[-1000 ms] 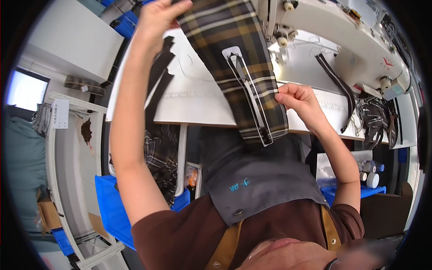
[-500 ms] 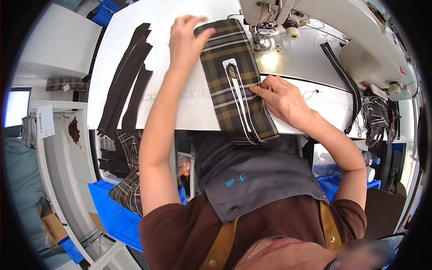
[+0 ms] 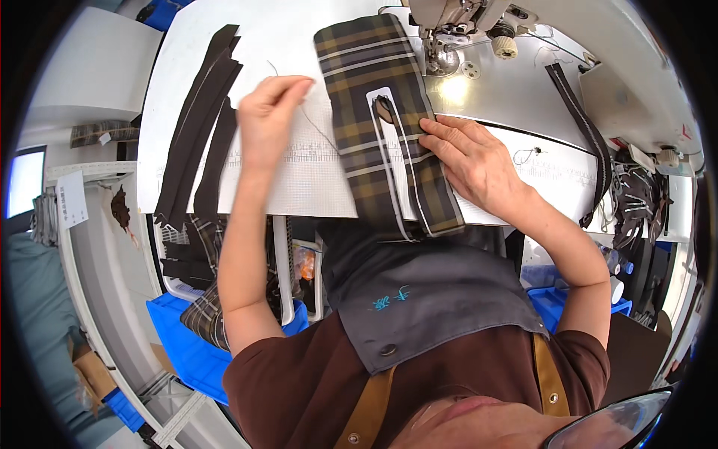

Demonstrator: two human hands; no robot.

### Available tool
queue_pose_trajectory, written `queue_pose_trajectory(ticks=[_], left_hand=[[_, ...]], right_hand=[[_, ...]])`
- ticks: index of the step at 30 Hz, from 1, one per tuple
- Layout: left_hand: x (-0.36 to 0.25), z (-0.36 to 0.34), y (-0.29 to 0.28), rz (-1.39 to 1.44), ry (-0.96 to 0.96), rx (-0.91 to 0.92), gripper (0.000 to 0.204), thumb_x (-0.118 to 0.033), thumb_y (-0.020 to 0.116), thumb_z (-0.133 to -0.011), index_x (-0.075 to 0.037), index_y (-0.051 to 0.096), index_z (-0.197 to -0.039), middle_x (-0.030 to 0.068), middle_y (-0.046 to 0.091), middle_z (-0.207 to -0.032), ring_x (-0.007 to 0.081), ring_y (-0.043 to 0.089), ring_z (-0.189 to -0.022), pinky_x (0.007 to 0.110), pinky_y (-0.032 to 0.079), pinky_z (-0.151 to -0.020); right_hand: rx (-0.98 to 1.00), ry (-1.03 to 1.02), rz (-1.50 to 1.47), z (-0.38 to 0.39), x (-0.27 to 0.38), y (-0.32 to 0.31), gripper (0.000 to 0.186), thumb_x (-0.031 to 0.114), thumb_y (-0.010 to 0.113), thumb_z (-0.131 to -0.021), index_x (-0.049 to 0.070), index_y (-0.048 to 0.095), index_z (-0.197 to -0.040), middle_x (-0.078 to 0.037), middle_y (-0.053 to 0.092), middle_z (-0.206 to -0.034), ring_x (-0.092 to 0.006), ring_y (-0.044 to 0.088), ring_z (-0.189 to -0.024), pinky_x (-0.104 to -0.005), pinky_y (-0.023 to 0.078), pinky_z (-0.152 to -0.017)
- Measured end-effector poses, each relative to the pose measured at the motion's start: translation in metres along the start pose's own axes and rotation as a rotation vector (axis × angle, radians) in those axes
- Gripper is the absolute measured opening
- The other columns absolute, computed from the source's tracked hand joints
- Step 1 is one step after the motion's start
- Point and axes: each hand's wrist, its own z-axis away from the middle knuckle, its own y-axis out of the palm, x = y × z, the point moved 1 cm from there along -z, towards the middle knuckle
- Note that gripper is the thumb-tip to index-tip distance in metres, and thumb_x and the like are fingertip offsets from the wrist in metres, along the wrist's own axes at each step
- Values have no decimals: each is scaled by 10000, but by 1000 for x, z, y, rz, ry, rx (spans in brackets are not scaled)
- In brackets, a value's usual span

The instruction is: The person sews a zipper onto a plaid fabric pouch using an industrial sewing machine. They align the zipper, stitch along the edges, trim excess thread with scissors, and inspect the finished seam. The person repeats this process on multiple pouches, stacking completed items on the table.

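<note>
A brown, black and white plaid fabric panel (image 3: 351, 112) lies lengthwise on the white table, its near end over the front edge. A long slot with white edges (image 3: 384, 142) runs down it, with a small dark loop at the top. To the left of the panel, my left hand (image 3: 271, 112) is raised, slightly blurred, thumb and fingers pinched together. A thin thread (image 3: 320, 133) runs from the panel's left edge up to these fingers. My right hand (image 3: 475, 161) rests with its fingers stretched flat on the panel's right edge, holding nothing.
Several dark fabric strips (image 3: 196, 127) lie at the left. A sewing machine (image 3: 598, 45) stands at the back right, its presser foot beyond the panel. A dark zipper (image 3: 580, 120) curves over the right side. A blue bin (image 3: 187, 352) sits below the table.
My left hand has moved from the panel's far left corner leftward and nearer, closing into a pinch with thread. My right hand has flattened on the edge. The panel has shifted slightly.
</note>
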Motion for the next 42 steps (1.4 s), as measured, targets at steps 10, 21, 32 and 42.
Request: queue_pose_trajectory(ticks=[10, 21, 32, 42], left_hand=[[-62, 71, -92, -1387, 100, 275, 152, -132, 633, -774, -69, 671, -907, 95, 609, -1022, 257, 552, -962, 392, 390, -807], [-7, -5, 44, -684, 357, 447, 293, -170, 508, -875, -95, 564, -1152, 38, 495, -1275, 235, 429, -1195, 545, 216, -995], [-1, -43, 97, -534, 535, 375, 178, -178, 573, -825, -118, 647, -976, -12, 616, -1047, 195, 579, -949, 513, 257, -993], [-4, -34, 103, -524, 632, 349, 193, -191, 594, -815, -113, 643, -984, -21, 593, -1093, 170, 578, -949, 541, 236, -992]], right_hand=[[-4, -51, -40, -5, -14, 3, 362, -22, 590, -612, -3, 591, -973, -83, 569, -1002, -237, 551, -858, -327, 471, -735], [-121, -72, 104, -27, -50, 13, 199, 57, 607, -666, 57, 631, -864, -18, 633, -958, -183, 560, -817, -308, 454, -668], [-41, 91, 261, -8, -78, -8, 236, 17, 584, -648, 59, 593, -880, -24, 621, -999, -191, 579, -790, -319, 440, -685], [-59, 209, 170, -17, -79, -1, 314, 188, 607, -793, 23, 564, -1057, -124, 593, -1033, -281, 533, -995, -367, 415, -825]])
